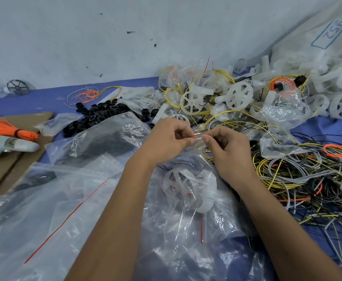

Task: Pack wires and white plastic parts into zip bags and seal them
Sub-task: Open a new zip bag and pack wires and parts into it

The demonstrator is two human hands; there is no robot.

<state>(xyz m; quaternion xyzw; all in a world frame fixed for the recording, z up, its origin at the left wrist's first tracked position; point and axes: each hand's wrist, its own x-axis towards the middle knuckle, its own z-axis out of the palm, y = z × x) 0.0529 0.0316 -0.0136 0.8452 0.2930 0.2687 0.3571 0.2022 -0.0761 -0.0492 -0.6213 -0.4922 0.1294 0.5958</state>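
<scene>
I see both hands meeting just above frame centre, each pinching the red-lined top edge of a clear zip bag (188, 179). My left hand (170, 138) has thumb and curled fingers clamped on the strip from the 9 o'clock side; my right hand (224, 147) pinches it from 3 o'clock, fingertips nearly touching the left's. The bag hangs toward 6 o'clock with a white plastic wheel (192, 185) and dark wire inside. Loose wires (300, 175) sprawl at 3 o'clock, white plastic parts (237, 96) pile up at 1 o'clock, and empty zip bags (50, 209) lie at 8 o'clock.
</scene>
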